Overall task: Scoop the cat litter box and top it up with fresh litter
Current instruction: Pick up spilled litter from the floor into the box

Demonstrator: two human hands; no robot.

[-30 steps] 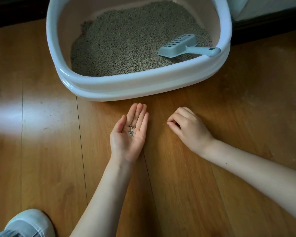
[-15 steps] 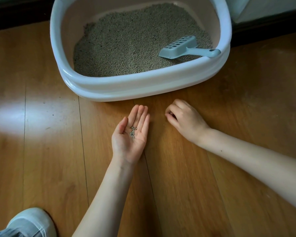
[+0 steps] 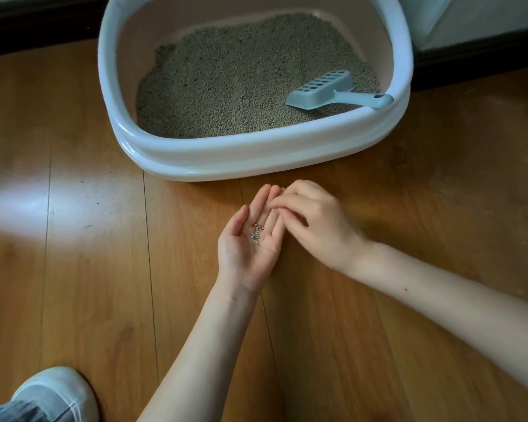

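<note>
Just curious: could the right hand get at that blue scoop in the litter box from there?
Probably yes: the scoop lies uncovered on the litter, handle on the near rim, and nothing stands between it and the right hand.

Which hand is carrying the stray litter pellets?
The left hand, cupped palm-up, holds the small grey litter pellets; the right hand faces palm-down, fingertips over the left fingers.
</note>
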